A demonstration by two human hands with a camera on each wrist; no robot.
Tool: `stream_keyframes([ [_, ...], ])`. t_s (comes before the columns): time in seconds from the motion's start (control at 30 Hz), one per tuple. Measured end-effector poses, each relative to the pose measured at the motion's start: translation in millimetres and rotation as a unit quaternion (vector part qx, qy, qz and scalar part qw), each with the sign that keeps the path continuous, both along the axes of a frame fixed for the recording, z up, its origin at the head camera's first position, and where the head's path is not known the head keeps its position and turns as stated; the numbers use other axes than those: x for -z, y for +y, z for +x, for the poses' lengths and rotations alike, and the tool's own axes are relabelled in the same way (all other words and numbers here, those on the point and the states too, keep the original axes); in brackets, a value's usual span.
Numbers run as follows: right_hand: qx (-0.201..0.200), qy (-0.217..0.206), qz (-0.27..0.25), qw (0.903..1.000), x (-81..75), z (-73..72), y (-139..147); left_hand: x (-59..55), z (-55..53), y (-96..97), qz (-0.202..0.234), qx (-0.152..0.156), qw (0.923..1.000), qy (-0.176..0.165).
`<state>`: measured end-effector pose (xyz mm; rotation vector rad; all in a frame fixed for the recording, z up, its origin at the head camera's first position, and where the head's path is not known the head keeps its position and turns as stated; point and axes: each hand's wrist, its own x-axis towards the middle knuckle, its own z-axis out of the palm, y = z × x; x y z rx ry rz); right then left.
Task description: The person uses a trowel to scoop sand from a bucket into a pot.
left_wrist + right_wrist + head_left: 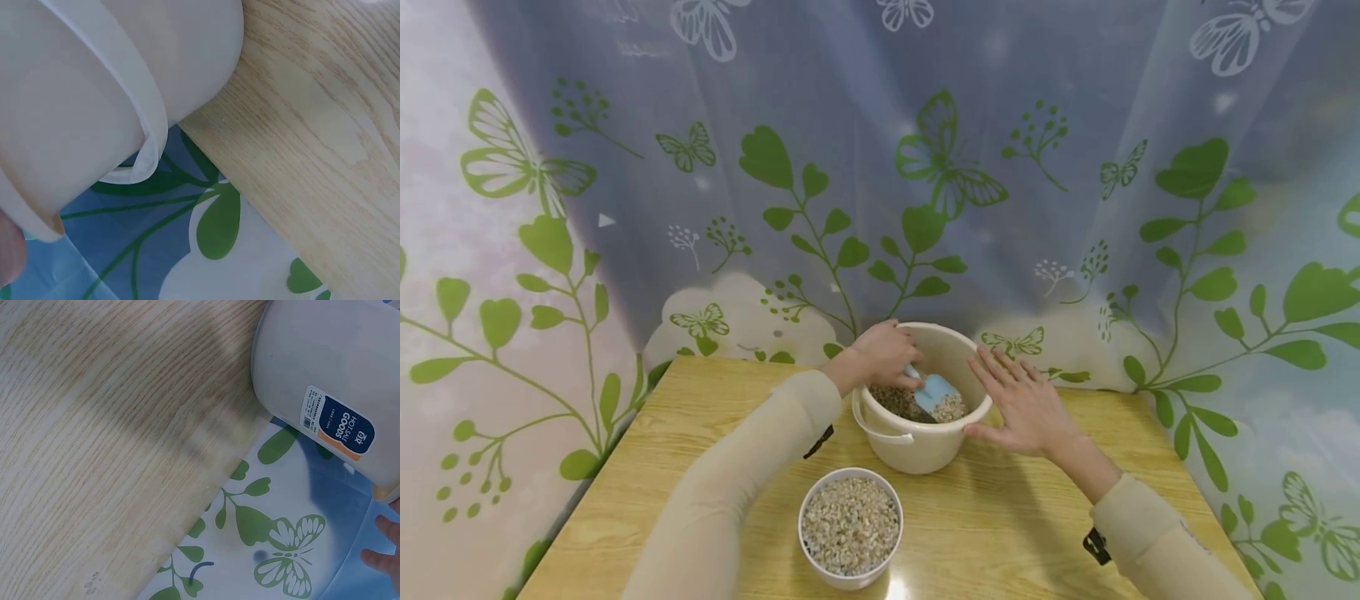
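Over a cream plastic bucket my left hand grips the handle of a small light-blue scoop. The scoop's blade tilts down inside the bucket, among brown grains and a paler heap of gravel. My right hand lies with straight, spread fingers against the bucket's right rim. In the left wrist view, the bucket's white carrying handle hangs down its side. The right wrist view shows a label on the bucket wall.
Closer to me, a white bowl full of pale gravel stands on the wooden table. A patterned curtain with leaves and butterflies hangs right behind the table's far edge, close to the bucket.
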<state>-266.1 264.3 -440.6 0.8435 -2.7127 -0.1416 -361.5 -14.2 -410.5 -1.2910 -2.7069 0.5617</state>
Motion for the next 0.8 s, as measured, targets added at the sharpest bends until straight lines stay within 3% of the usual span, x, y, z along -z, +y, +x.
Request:
stream_keyframes([
  [0.43, 0.001, -0.007, -0.005, 1.0, -1.5, 1.3, -1, -10.5, 3.5, -21.2, 0.046, -0.017, 0.9987, -0.011],
  [0.8, 0.0, -0.007, -0.005, 1.0, -1.4, 1.4, -2, -14.9, 15.0, -37.5, 0.085, -0.023, 0.996, -0.011],
])
